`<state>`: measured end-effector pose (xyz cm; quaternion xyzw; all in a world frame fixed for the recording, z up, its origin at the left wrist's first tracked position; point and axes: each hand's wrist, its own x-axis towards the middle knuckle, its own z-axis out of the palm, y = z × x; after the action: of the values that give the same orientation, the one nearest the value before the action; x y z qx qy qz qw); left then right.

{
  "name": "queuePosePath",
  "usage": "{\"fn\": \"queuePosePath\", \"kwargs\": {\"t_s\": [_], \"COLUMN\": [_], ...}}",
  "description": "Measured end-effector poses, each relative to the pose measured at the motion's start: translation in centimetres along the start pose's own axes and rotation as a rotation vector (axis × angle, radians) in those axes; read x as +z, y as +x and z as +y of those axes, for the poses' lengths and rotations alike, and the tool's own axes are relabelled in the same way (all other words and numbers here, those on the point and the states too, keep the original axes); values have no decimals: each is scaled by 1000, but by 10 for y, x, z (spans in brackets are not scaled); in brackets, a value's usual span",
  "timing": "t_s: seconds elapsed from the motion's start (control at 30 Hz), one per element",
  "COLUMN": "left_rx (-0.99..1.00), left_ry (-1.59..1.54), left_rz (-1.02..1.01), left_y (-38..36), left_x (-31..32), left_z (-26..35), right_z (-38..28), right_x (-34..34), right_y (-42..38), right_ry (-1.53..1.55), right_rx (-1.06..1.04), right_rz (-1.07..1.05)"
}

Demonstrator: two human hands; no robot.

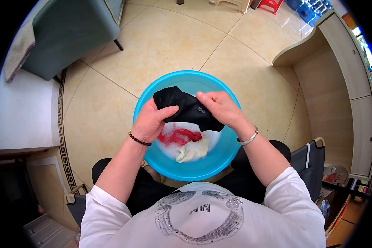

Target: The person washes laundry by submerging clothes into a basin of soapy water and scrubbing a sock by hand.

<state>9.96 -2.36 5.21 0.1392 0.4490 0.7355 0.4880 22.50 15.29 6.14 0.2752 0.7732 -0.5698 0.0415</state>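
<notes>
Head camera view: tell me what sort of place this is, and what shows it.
Probably a living area in a home, though a small shop cannot be ruled out: a padded grey-green seat and a wood-look cabinet stand around a blue laundry basin.

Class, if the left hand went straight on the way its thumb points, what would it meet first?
The black cloth that the left hand grips lies in that line; past it, the right hand probably comes next, though depth is unclear.
</notes>
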Motion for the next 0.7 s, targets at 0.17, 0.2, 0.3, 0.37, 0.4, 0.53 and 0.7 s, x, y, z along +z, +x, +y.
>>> {"fn": "queuePosePath", "kwargs": {"t_s": [0.17, 0.2, 0.3, 0.37, 0.4, 0.53, 0.7], "left_rx": [-44, -62, 4, 14, 14, 25, 32], "left_ry": [232, 406, 446, 399, 400, 400, 364], "left_rz": [-40, -33, -70, -72, -72, -98, -59], "left_y": [-9, -11, -12, -12, -12, -11, -9], "left_x": [10, 12, 13, 12, 12, 11, 11], "left_z": [2, 1, -7, -8, -10, -11, -7], "right_z": [-2, 1, 2, 3, 5, 9, 2], "right_x": [21, 27, 36, 38, 36, 25, 27], "right_y": [-4, -3, -7, -6, -3, 3, 0], "right_ry": [219, 201, 146, 94, 95, 142, 357], "right_rx": [-278, -364, -390, -424, -424, -341, -284], "right_rz": [-1, 43, 108, 197, 197, 176, 107]}}
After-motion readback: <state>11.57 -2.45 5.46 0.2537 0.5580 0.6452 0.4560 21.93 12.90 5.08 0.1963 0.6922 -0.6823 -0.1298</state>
